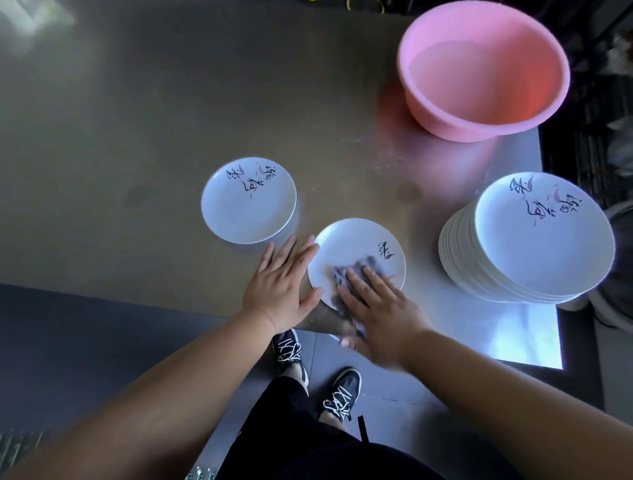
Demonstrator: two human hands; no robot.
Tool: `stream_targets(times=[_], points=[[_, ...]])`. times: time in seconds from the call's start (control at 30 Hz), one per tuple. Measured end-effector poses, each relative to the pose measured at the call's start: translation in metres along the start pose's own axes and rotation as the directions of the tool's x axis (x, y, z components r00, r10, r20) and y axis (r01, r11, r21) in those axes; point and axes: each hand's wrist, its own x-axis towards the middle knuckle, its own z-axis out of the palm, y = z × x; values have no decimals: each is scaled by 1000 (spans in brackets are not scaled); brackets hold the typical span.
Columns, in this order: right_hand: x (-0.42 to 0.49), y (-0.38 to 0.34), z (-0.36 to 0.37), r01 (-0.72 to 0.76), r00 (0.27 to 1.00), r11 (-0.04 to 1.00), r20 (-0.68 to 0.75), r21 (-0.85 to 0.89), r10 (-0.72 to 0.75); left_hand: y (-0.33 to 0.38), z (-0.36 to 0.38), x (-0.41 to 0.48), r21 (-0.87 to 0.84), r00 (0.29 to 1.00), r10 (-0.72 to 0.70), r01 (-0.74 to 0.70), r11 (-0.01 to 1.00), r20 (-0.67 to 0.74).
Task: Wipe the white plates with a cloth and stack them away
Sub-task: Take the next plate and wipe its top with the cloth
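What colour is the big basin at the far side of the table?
The basin is pink, inside and out; the head view shows it best.

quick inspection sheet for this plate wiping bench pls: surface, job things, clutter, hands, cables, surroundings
surface: metal table, dull, with faint round marks and glare at the near right corner
job's things: wiped plate at the near edge with the grey cloth on it; single plate to its left; tall stack of plates at the right
clutter: pink basin at the far right
hands: left hand flat against the wiped plate's left rim; right hand flat, pressing the cloth
cables: yellow loops at the far edge, possibly cables
surroundings: dark floor; the person's black shoes
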Motion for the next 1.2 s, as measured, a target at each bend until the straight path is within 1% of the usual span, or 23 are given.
stream_targets(times=[0.1, 0.13, 0.17, 0.27, 0.3, 0.33, 0.37, 0.47, 0.57, 0.63, 0.67, 0.73, 0.8, 0.83, 0.93, 0.97, 1.03, 1.07, 1.13, 1.2], points=[[18, 17, -16, -211, 977, 977, 2, 9, 211, 0, 0, 0, 0, 1000, -5, 5, 1000, -2], [18, 16, -18, -229, 973, 973, 9, 15, 229, 0, 0, 0, 2, 1000, -9, 9, 1000, 1], [14, 11, -17, -212, 977, 977, 14, 31, 212, 0, 0, 1, 4, 1000, -14, 14, 1000, 4], [-18, -5, -1, -57, 998, 997, 27, 42, 56, 0, 0, 0, 2, 1000, -18, 18, 1000, 0], [-23, -2, 5, -45, 999, 998, 10, 36, 45, 0, 0, 0, 1, 1000, -15, 15, 1000, -7], [-21, 6, 7, -53, 999, 998, -10, 29, 53, 0, 0, 0, 0, 1000, -10, 10, 1000, -15], [-13, 16, 3, -98, 995, 995, -25, 27, 98, 1, 0, 0, 0, 1000, -6, 6, 1000, -20], [19, 43, -17, -278, 958, 960, -58, 30, 280, 0, 1, 0, 10, 1000, -14, 14, 1000, -14], [20, 31, -20, -356, 933, 929, -22, 98, 359, 0, 1, 2, 20, 999, -32, 31, 999, 7], [-5, 2, -11, -368, 927, 918, -21, 148, 375, 0, 1, 1, 17, 999, -37, 37, 999, 11], [-16, -9, -6, -371, 927, 913, 6, 168, 376, 0, 1, 1, 17, 999, -40, 39, 999, 15], [-18, -9, -3, -387, 922, 897, 72, 212, 380, 0, 2, 1, 16, 999, -44, 43, 999, 16], [1, 10, -9, -386, 914, 893, -37, 231, 405, 0, 2, 1, 10, 999, -41, 41, 999, 3], [11, 21, -12, -398, 904, 889, -67, 228, 422, 0, 3, 1, 6, 999, -40, 40, 999, -1], [19, 31, -13, -414, 896, 875, -60, 252, 441, -1, 4, 0, -12, 999, -40, 40, 999, 5], [11, 21, -11, -416, 896, 874, -53, 253, 442, -1, 5, 0, -35, 999, -47, 47, 998, 5], [-14, -7, -5, -375, 919, 887, -22, 271, 395, 1, 5, -4, -86, 998, -52, 50, 995, -30], [-25, -17, 0, -357, 926, 888, -16, 289, 377, 2, 5, -7, -95, 998, -32, 26, 995, -62], [-32, -19, -2, -352, 932, 876, 39, 329, 360, 7, 4, -14, -73, 990, 80, -89, 993, -113], [-18, 0, -8, -338, 931, 887, -23, 315, 363, 12, 5, -23, -57, 973, 178, -188, 981, -148]])
